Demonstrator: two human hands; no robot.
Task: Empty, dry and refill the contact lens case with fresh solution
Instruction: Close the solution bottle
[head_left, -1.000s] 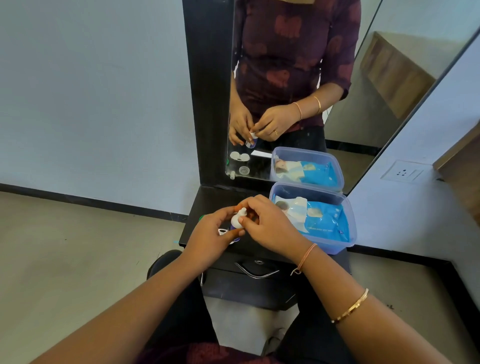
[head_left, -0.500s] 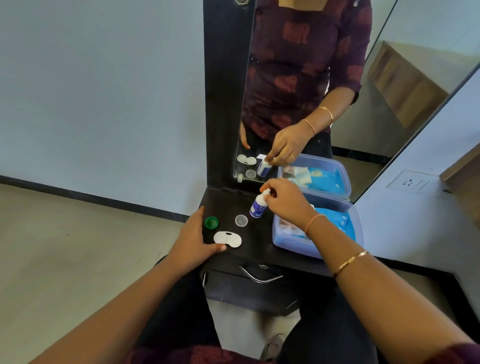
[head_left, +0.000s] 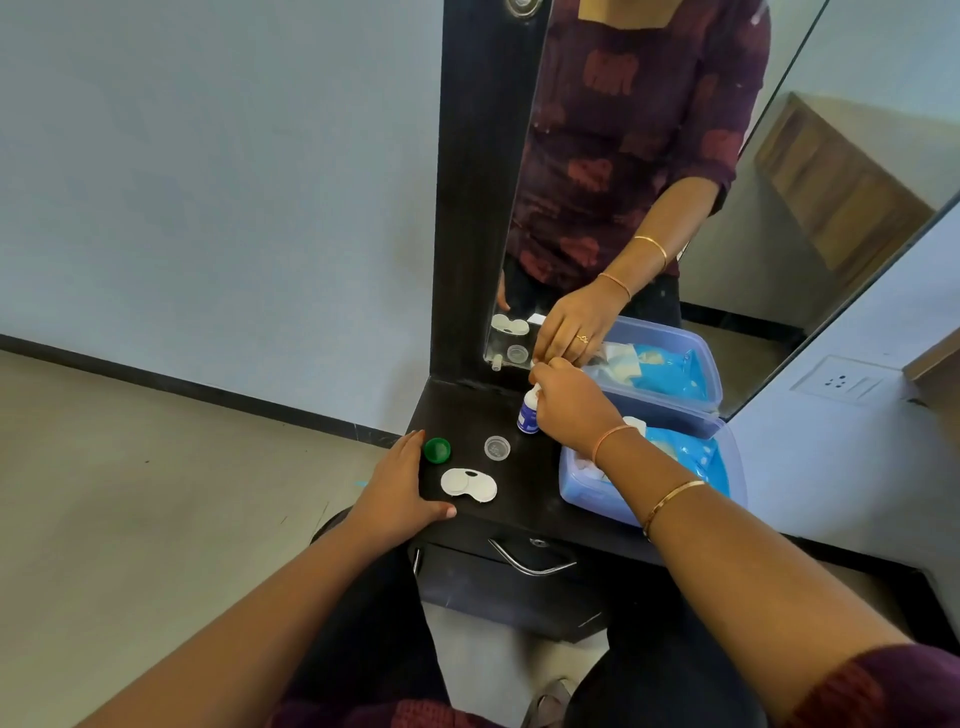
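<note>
Hands work over a small, glossy black tabletop (head_left: 524, 512) that stands against a tall mirror. The right hand (head_left: 569, 410) is wrapped around the top of a small white solution bottle (head_left: 530, 409) with a blue label, holding it upright with its base on or just above the surface, near the mirror; its nozzle is hidden by the fingers. The left hand (head_left: 397, 486) lies flat and spread at the tabletop's left edge, holding nothing, probably to steady the person while the bottle is handled. Just beside its thumb sits the contact lens case (head_left: 468, 484), a flat white figure-of-eight of smooth plastic with both round wells uncapped and facing up, ready to be filled. Its two screw caps lie apart behind it: a green cap (head_left: 437, 450) close to the left fingers, and a clear ribbed cap (head_left: 497, 447) nearer the bottle. At the right stands a translucent blue plastic box (head_left: 582, 491) holding a soft blue packet and white tissue, likely kept near for drying.
</note>
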